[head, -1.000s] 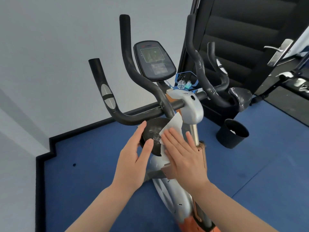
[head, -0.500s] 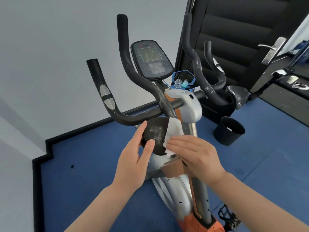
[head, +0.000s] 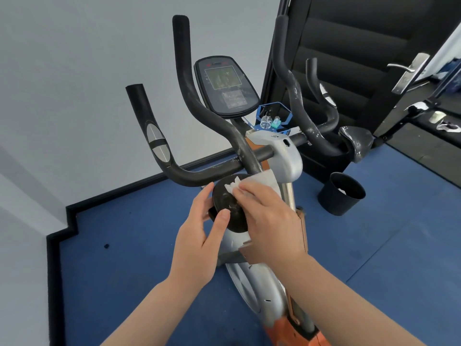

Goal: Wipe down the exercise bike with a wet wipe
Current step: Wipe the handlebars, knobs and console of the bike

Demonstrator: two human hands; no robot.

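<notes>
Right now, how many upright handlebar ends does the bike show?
4: the short far-left end, the tall one left of the console, the tall one right of it, and the short far-right end. None looks hidden.

I find no legible text anywhere. The exercise bike's console (head: pixel 225 84) carries red markings along its top edge and a greenish display, both too blurred for me to read. A pale label below the display shows print too small to make out. No brand or number can be read elsewhere.
</notes>
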